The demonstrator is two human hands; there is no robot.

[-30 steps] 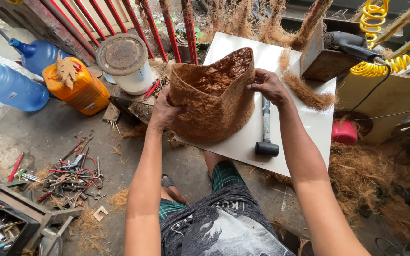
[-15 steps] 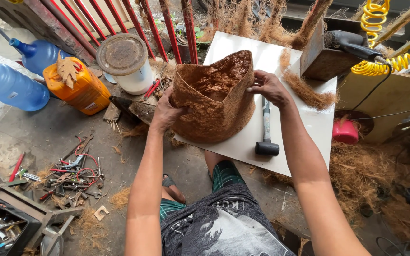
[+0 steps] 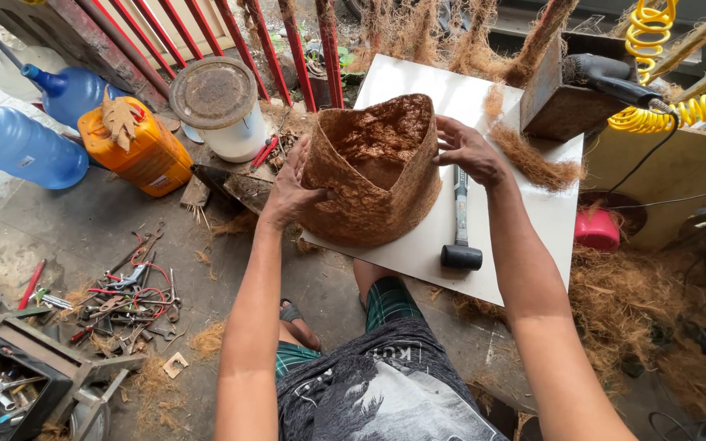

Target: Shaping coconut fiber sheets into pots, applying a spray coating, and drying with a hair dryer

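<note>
Both hands clasp 1 brown coir-fibre pot that stands upright on a white board, its open mouth facing up and a little toward 12 o'clock. The left hand presses flat against the pot's wall at its 9 o'clock side, fingers spread and wrapped round the curve, thumb pointing across the front. The right hand grips the rim at 3 o'clock, fingers hooked over the edge and closed on it. The pot therefore sits squarely between the 2 hands, with each in contact and neither nearer than the other; its axis runs up and down, while the mouth is drawn into a pointed, roughly triangular outline with 1 corner at 12 o'clock. Just beside the right wrist, at 5 o'clock from the pot, a black-headed hammer lies on the board with its handle running toward 12 o'clock. A tuft of loose fibre rests at 3 o'clock, apart from the pot. On the floor at 9 o'clock stand an orange jug and 2 blue bottles.
</note>
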